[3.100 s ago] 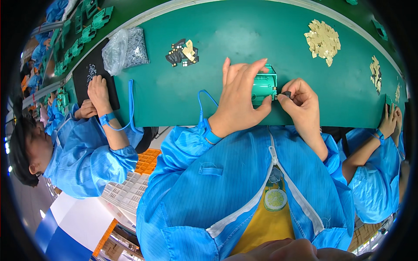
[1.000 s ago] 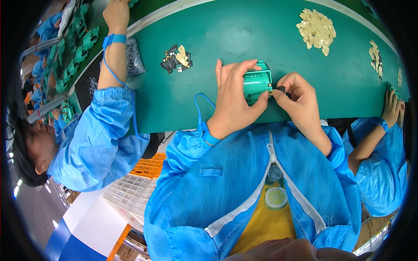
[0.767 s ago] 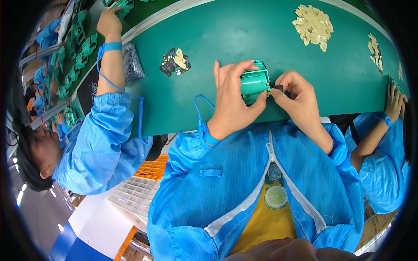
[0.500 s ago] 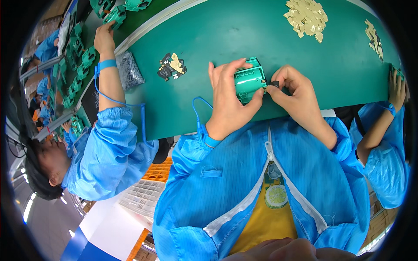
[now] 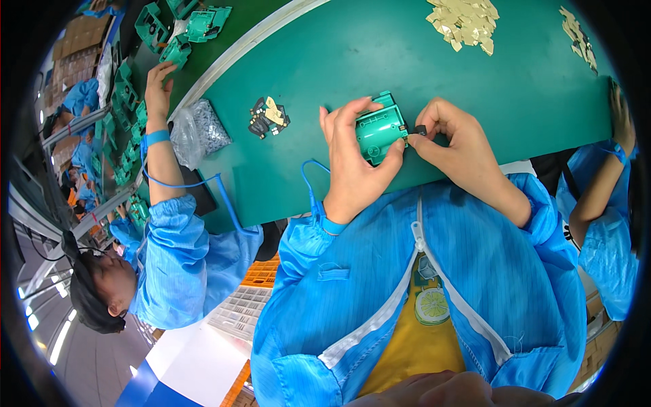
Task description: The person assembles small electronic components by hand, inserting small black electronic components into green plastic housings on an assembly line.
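My left hand (image 5: 358,150) grips a green plastic housing (image 5: 381,130) with a rounded face, thumb along its lower right edge and fingers round the left side. Close against the housing's right edge, my right hand (image 5: 453,139) pinches a small black piece (image 5: 420,130) between thumb and fingertips. Whether that piece touches the housing, I cannot tell. A blue wrist strap (image 5: 332,225) with a coiled cord is on my left wrist. Both hands are over the near part of the green table (image 5: 298,61).
A pile of small black and tan pieces (image 5: 268,117) lies left of my hands; a big tan pile (image 5: 464,24) is at the far right. A co-worker's hand (image 5: 159,85) reaches toward green housings (image 5: 205,24) on the left line. Near that arm lies a plastic bag (image 5: 203,130).
The view has shifted slightly. Both my hands keep nearly the same hold on the housing and the black piece. The left co-worker's hand has moved back a little from the green housings.
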The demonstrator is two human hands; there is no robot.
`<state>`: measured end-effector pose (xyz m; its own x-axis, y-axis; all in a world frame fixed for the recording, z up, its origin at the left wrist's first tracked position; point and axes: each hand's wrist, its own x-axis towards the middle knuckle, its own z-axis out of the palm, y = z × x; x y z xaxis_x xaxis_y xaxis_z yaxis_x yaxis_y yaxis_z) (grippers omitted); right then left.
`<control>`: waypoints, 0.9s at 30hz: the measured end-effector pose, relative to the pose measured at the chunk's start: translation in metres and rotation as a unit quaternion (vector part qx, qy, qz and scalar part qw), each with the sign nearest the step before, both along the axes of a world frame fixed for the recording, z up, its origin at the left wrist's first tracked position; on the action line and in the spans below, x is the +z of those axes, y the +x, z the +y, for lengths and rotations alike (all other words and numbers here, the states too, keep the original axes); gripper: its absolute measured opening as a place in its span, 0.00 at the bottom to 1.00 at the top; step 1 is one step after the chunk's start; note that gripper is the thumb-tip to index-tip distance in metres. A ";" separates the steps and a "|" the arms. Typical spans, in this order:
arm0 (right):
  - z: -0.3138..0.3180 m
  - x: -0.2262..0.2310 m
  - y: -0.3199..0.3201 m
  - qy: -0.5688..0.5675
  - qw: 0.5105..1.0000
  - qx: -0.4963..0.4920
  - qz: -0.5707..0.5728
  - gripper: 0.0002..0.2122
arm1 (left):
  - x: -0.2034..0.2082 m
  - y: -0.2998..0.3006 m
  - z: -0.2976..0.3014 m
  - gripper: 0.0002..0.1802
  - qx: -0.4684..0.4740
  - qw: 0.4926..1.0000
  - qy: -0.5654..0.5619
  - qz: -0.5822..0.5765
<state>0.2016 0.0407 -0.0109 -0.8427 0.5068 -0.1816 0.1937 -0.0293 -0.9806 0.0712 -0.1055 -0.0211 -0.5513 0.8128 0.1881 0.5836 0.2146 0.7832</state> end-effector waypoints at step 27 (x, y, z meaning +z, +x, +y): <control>0.011 0.012 0.007 0.175 0.984 0.020 -0.021 0.07 | 0.016 0.009 0.004 0.50 -0.015 0.998 -0.033 0.058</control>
<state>0.2086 0.0520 0.0011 -0.8590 0.5106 -0.0367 0.2285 0.3184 -0.9200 0.0805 -0.1017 -0.0055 -0.5046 0.8411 0.1944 0.6762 0.2451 0.6948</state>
